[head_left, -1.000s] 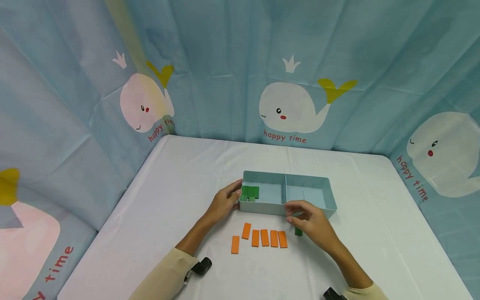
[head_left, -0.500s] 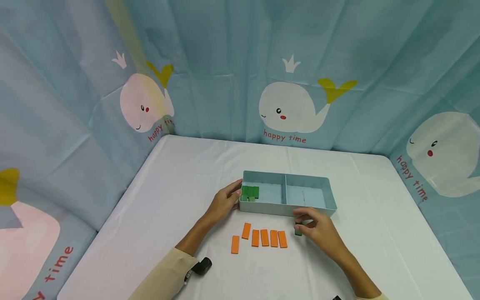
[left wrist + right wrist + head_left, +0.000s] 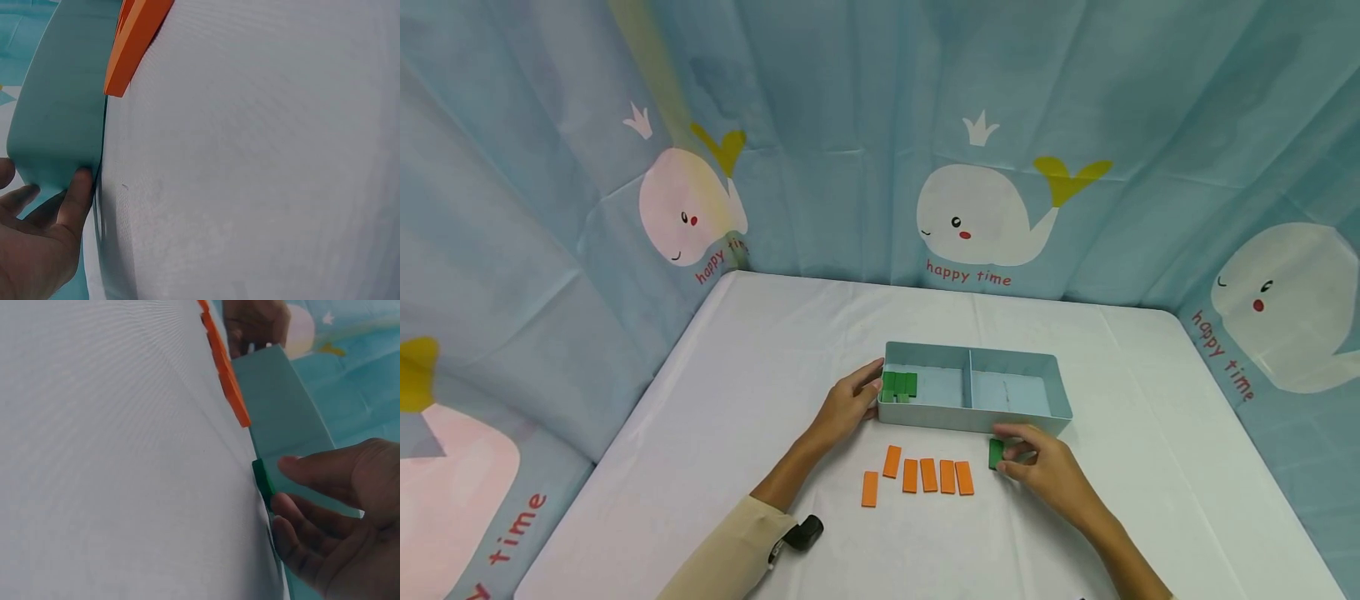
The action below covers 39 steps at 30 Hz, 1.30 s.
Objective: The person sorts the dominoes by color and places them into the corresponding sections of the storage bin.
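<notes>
A light-blue box [image 3: 925,415] with two compartments stands on the table. Several green tiles [image 3: 900,384] lie in the left end of its left compartment. My left hand [image 3: 842,408] rests its fingertips against the box's left end wall; the left wrist view shows them touching the outside. One green tile [image 3: 996,454] lies flat in front of the box, under its right half. Beside this tile is my right hand [image 3: 1041,467], thumb and fingers parted; in the right wrist view a fingertip is close to the green tile [image 3: 263,481], and contact is hard to tell.
Several orange tiles [image 3: 928,476] lie on the white tablecloth [image 3: 790,333] in front of the box, most in a rough row. The box's right compartment [image 3: 1011,394] shows a bare floor. A blue curtain [image 3: 820,167] with whale prints hangs behind the table.
My right hand has moved right and toward me, from above the box's front wall down to the right side of the loose green tile. The left hand and the box hold still.
</notes>
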Tool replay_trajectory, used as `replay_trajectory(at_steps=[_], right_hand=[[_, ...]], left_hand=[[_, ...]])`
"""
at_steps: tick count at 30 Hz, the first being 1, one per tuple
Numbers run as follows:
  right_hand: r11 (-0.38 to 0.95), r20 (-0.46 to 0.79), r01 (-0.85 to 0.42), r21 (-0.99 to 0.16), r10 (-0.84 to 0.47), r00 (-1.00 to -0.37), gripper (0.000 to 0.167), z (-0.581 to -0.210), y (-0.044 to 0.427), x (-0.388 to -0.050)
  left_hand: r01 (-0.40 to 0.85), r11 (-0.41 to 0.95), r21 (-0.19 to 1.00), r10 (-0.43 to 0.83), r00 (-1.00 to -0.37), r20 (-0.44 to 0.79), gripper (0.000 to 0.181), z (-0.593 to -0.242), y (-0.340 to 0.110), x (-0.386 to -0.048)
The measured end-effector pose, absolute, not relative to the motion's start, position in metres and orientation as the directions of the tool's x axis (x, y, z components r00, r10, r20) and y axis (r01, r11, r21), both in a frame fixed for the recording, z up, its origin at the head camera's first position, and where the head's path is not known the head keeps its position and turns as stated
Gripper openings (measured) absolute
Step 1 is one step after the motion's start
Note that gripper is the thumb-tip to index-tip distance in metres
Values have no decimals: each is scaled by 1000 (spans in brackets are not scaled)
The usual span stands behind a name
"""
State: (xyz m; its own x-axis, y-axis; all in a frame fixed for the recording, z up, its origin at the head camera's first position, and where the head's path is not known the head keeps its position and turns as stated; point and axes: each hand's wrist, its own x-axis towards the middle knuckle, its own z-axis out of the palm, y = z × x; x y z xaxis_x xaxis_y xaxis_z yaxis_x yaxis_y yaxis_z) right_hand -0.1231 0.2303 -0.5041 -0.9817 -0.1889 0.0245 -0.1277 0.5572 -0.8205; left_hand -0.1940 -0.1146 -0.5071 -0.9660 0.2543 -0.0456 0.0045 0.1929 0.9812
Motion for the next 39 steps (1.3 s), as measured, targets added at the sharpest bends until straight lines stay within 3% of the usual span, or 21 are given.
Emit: replay_trajectory(at_steps=[12,39], right_hand=[[624,-11,-92,-776,-159,-987,53,-507,231,-121],[662,52,-164,-731,-186,-981,51,-511,225,-119]], left_hand=[[8,200,980,255,-966,-44,53,-509,-115,-194],[10,190,982,255,-966,-39,53,-509,-115,-194]])
